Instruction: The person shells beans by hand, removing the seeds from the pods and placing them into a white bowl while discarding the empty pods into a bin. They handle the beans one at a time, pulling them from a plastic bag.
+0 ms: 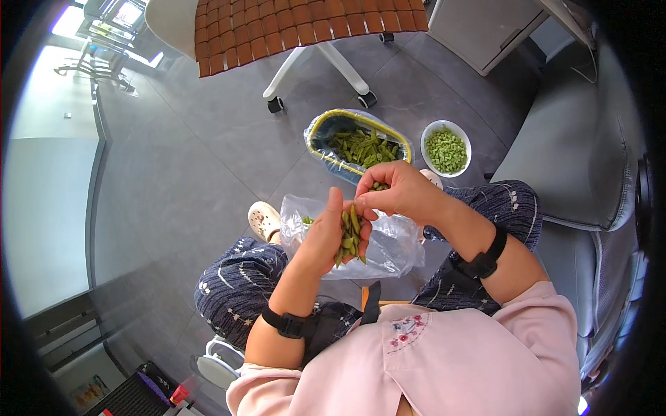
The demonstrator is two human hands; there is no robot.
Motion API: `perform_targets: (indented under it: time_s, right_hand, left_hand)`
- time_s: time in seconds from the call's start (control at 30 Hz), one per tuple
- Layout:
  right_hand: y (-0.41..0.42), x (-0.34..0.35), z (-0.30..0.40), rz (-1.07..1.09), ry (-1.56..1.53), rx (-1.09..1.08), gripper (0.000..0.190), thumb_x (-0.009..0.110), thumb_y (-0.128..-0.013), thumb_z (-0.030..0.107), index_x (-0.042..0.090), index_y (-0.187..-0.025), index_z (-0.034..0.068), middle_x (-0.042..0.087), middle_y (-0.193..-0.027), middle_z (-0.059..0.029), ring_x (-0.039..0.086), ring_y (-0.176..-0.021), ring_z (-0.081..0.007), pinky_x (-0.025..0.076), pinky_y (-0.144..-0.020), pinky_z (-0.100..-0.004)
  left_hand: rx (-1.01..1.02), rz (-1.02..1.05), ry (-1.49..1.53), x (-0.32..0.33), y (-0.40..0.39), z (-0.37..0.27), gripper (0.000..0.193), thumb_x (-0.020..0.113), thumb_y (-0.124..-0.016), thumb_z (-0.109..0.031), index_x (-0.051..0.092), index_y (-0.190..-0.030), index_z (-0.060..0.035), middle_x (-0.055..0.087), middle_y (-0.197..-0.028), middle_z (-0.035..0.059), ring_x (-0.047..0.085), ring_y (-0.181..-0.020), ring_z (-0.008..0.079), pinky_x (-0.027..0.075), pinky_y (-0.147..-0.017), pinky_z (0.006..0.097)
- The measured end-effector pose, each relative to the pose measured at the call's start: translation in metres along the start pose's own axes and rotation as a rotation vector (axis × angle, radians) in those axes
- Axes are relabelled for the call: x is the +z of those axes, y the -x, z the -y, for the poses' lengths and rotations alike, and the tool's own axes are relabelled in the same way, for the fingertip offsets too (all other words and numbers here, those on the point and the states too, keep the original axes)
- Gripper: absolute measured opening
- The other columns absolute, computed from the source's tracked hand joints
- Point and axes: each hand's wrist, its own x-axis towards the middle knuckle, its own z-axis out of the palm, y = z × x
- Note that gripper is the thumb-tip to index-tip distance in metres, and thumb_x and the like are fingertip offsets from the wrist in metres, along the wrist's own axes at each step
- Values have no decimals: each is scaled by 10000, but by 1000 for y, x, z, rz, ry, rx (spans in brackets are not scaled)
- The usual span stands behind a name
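Observation:
Several green edamame pods [350,236] lie across the palm and fingers of my left hand [325,229], which is held over a clear plastic bag [398,252]. My right hand [403,188] meets the left fingertips, its thumb and forefinger pinched together. What is between those two fingertips is too small to tell. Some shelled beans [379,185] sit within the curled fingers of the right hand. Beyond the hands stands a lined bin with a yellow rim [409,151], holding many green pods or husks [364,147]. To its right, a white bowl [469,149] contains shelled green beans [446,151].
A white wheeled chair base [343,65] stands beyond the bin, below a brown woven surface [312,23]. At the right is a grey padded seat [567,156]. A pale clog [263,221] rests on the grey tiled floor [208,156]. A cabinet [481,31] stands at the upper right.

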Motion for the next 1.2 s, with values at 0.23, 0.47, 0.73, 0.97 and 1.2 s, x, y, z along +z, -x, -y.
perform_targets:
  time_s: [0.23,0.47,0.73,0.97,1.2]
  right_hand:
    - [1,-1,1,-24,-8,16,86,636,-712,101,591,-715,29,529,-589,1,459,-489,-48,349,-437,-180]
    - [3,-8,9,49,-367,43,110,572,-711,38,554,-812,-3,478,-573,-6,395,-423,-53,264,-363,-181]
    - [4,-1,6,112,-324,-30,191,504,-711,-36,531,-896,0,485,-620,-13,369,-426,-42,280,-393,-168]
    - [5,4,9,49,-227,-79,199,494,-721,-33,540,-912,-4,490,-654,4,389,-490,-24,295,-419,-160]
    - [6,12,11,-32,-131,-182,175,489,-688,-23,571,-840,-1,512,-642,12,423,-528,-31,326,-463,-171]
  left_hand:
    - [-21,-27,-27,2,2,-1,616,215,-873,-557,540,-841,-35,532,-635,46,507,-438,124,312,-305,204]
    - [33,130,96,-1,12,-6,322,420,-891,-344,518,-820,-46,486,-611,23,500,-457,125,299,-311,200]
    - [167,71,187,4,10,-2,291,449,-887,-337,477,-775,-70,374,-566,0,451,-471,114,264,-304,191]
    - [214,1,214,8,9,0,263,451,-890,-308,474,-773,-73,395,-574,5,477,-480,124,287,-309,198]
    - [188,84,357,12,10,5,273,440,-890,-333,476,-788,-82,381,-570,3,455,-494,128,281,-300,192]
